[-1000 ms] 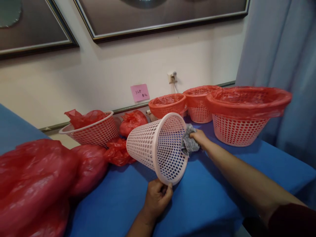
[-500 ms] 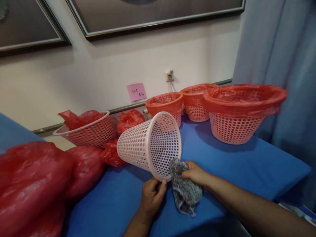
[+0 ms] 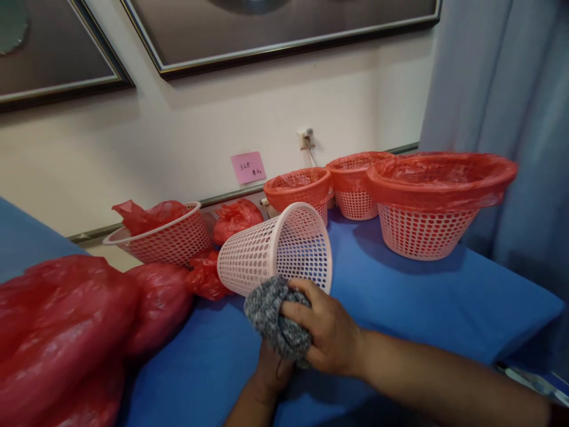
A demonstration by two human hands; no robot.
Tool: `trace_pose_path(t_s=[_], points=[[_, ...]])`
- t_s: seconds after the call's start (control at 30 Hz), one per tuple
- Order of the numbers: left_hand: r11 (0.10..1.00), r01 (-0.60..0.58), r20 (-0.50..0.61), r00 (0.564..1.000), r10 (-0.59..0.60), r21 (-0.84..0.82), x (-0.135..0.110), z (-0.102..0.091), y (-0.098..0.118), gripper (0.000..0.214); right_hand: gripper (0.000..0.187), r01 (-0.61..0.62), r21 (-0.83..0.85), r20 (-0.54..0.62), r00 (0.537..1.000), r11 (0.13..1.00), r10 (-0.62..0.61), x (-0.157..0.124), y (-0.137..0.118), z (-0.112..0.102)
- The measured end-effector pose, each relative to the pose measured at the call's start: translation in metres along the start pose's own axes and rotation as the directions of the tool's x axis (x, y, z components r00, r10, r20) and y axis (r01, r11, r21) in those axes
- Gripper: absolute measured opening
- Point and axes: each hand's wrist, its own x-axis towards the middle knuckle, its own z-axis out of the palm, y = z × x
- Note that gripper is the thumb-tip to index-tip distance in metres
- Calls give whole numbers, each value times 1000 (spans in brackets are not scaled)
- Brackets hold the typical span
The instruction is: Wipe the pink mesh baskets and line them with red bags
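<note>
Half a second ago the grey cloth hung right of the tilted basket's lower rim; now it is bunched lower centre, overlapping that rim and hiding part of the left hand. The basket remains mid-frame, mouth facing right. The right hand, its forearm slanting from lower right, grips the cloth; the left's fingers are hidden, their grasp unclear.

the basket is pale pink, with many small holes; it is tilted on its side, just beyond the right hand, mouth turned to that hand's side. the cloth, speckled grey, is bunched within this hand's grip.
</note>
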Motion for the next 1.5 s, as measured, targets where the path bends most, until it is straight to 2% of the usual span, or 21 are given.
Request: trace_pose_path(t_s=[0.1, 0.2, 0.27, 0.3, 0.37, 0.47, 0.53, 0.6, 0.73, 0.83, 0.97, 1.13, 1.33, 1.4, 1.5], points=[[997, -54, 62, 996, 58, -61, 2, -2, 5, 51, 65, -134, -41, -62, 989, 990, 132, 34, 6, -7], [999, -36, 80, 996, 37, -19, 5, -4, 16, 40, 59, -265, -44, -241, 939, 963, 247, 68, 22, -18], [999, -30, 52, 998, 28, 37, 8, -3, 23, 34, 55, -308, -52, -337, 901, 950, 274, 84, 31, -25], [998, -37, 44, 998, 35, 52, 8, -2, 25, 32, 54, -297, -64, -350, 901, 953, 258, 88, 33, -28], [996, -61, 45, 997, 58, 65, 8, -1, 26, 28, 51, -204, -98, -297, 940, 974, 167, 87, 33, -29], [996, -66, 39, 997, 64, 53, 5, -2, 23, 17, 46, 25, -119, -81, 996, 993, -35, 61, 26, -24], [997, -52, 4, 999, 51, 49, 2, -3, 19, 14, 45, 154, -137, 84, 986, 978, -144, 32, 23, -18], [998, -58, 17, 998, 58, 3, 0, -4, 17, 21, 45, 194, -167, 221, 963, 967, -155, 2, 26, -13], [987, -40, 142, 988, 63, -156, 5, -1, 22, 11, 40, 64, -156, 347, 938, 986, -6, -43, 42, -13], [993, -56, 131, 989, 69, -106, 9, -1, 29, 4, 40, -11, -133, 393, 917, 991, 63, -56, 53, -20], [997, -71, 142, 987, 74, -24, 11, -3, 33, 5, 42, -88, -145, 458, 877, 986, 146, -57, 66, -30], [998, -67, 65, 996, 65, 20, 14, -3, 31, 22, 51, -248, -184, 420, 855, 951, 304, -53, 77, -33], [996, -79, -19, 997, 79, 43, 14, -3, 29, 32, 53, -356, -340, 398, 784, 871, 476, -40, 95, -31], [994, -101, -32, 994, 103, 43, 13, -4, 30, 32, 51, -401, -450, 328, 757, 798, 566, -33, 107, -35], [992, -123, -34, 992, 124, 30, 14, -4, 31, 29, 49, -487, -602, 140, 716, 633, 684, -18, 126, -44]])
